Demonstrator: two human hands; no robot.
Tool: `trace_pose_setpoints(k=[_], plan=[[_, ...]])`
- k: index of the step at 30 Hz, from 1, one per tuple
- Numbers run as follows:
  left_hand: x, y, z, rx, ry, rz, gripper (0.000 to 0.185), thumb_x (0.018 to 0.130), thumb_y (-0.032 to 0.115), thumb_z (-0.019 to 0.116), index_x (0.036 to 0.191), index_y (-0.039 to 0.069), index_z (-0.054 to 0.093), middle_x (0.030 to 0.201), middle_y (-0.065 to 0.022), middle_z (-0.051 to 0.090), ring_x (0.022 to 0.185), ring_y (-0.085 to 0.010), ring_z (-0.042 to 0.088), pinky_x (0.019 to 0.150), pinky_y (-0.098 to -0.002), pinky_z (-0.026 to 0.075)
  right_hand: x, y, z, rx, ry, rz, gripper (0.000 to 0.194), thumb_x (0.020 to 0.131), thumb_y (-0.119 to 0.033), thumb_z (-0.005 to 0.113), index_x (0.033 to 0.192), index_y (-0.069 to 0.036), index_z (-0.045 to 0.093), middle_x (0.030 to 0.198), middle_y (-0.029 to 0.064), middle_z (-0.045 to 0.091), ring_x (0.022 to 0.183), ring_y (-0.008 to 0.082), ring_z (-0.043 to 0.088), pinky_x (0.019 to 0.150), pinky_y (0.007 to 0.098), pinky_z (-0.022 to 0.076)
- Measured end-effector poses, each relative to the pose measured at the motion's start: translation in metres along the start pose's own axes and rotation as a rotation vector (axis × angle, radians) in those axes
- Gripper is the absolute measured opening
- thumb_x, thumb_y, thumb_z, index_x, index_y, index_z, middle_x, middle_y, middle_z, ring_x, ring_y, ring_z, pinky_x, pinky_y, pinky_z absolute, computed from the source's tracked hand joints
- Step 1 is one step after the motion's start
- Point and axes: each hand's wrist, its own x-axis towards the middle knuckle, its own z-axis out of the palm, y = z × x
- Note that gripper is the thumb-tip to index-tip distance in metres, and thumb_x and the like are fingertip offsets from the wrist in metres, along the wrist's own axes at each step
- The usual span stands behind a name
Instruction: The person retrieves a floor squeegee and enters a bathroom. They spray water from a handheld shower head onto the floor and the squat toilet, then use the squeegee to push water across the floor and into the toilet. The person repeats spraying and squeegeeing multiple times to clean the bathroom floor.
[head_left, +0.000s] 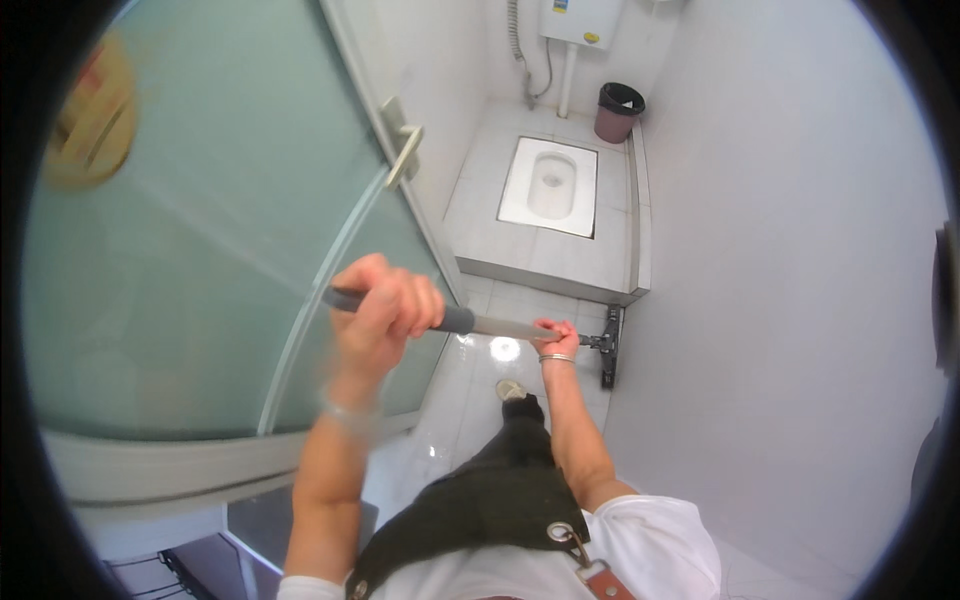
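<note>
My left hand (390, 304) is wrapped around the dark grey grip (455, 319) at the top of a long pole. Farther down, my right hand (556, 337) holds the pale shaft (506, 328) of the same pole. A black, flat mop or squeegee head (611, 346) is joined to its lower end. That head lies on the tiled floor (491, 300) along the foot of the right wall, close to the corner of a raised step. Whether a pad or blade is under the head is hidden.
A frosted glass door (225, 247) with a lever handle (405, 157) stands close at left. Beyond the step edge (540, 277) is a white squat toilet (553, 184). A lined waste bin (616, 116) and a white cistern (581, 22) are at the back. The right wall (750, 262) is near.
</note>
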Motion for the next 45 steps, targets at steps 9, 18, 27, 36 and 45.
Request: trace_pose_setpoints(k=[9,18,27,36,45], plan=[[0.132,-0.118,0.003,0.113,0.169,-0.204,0.031,0.09,0.014,0.04,0.06,0.011,0.03,0.044,-0.0002,0.028,0.041,-0.0133,0.031,0.046,-0.0314,0.033,0.13,-0.049,0.064,-0.28,0.415,0.016,0.027,0.076,-0.014,0.046,0.054,-0.016,0.031,0.05,-0.0009,0.036,0.047,0.0176,0.039,0.055,0.0358,0.042],[0.076,-0.025,-0.019,0.342,0.554,-0.094,0.026,0.091,0.013,0.041,0.066,0.012,0.034,0.045,0.0008,0.03,0.039,-0.0125,0.031,0.043,-0.0308,0.032,0.099,0.07,0.002,-0.749,0.713,0.245,0.014,0.071,-0.01,0.047,0.067,-0.014,0.034,0.061,0.0014,0.032,0.05,0.0151,0.03,0.043,0.03,0.0287],[0.051,0.059,0.005,0.686,0.603,0.086,0.029,0.094,0.02,0.039,0.068,0.012,0.029,0.046,0.0017,0.03,0.039,-0.0099,0.029,0.043,-0.027,0.031,0.046,0.17,-0.006,-0.887,0.605,0.611,0.016,0.071,-0.006,0.051,0.067,-0.01,0.037,0.062,0.0044,0.035,0.049,0.0169,0.035,0.042,0.0344,0.0383],[-0.032,0.064,0.029,0.667,0.84,0.178,0.029,0.096,0.021,0.036,0.069,0.012,0.031,0.049,0.0023,0.029,0.043,-0.0091,0.03,0.047,-0.0246,0.031,0.053,0.159,-0.036,-1.256,0.65,0.654,0.01,0.074,-0.006,0.052,0.071,-0.01,0.043,0.065,0.0049,0.042,0.052,0.0208,0.042,0.048,0.037,0.0434],[-0.144,0.084,0.062,0.554,0.796,0.132,0.02,0.095,0.028,0.04,0.086,0.009,0.042,0.061,-0.0055,0.048,0.057,-0.0171,0.049,0.065,-0.0355,0.044,-0.006,0.133,-0.108,-1.848,0.604,0.704,0.01,0.075,-0.012,0.051,0.083,-0.008,0.047,0.068,0.0101,0.049,0.057,0.0235,0.05,0.048,0.0358,0.0424]])
